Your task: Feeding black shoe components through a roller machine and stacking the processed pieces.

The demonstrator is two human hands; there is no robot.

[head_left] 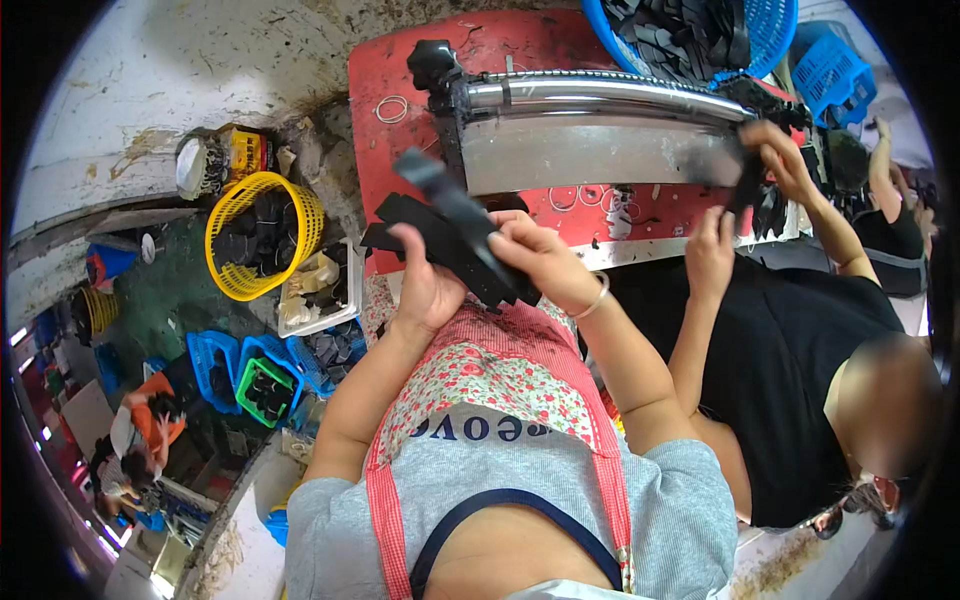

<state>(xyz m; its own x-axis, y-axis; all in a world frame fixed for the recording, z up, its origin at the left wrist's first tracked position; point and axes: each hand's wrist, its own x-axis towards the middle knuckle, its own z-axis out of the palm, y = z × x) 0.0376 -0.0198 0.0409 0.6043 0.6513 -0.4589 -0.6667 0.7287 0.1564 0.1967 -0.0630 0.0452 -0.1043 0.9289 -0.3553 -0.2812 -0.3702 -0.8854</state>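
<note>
My left hand cradles a stack of flat black strips just above my lap, its thumb raised along the near side. Between the thumb and fingers of my right hand is one dark, shiny strip, smeared by motion, which slants up to the left across the stack. The lower ends of the stack stick out below my right hand, over the red checked apron. Exactly how the left fingers lie beneath the stack is hidden.
Ahead, a machine with a metal roller stands on a red table with loose rings. A co-worker's hands handle a black strip at right. A blue basket is behind; a yellow basket and white tray stand left.
</note>
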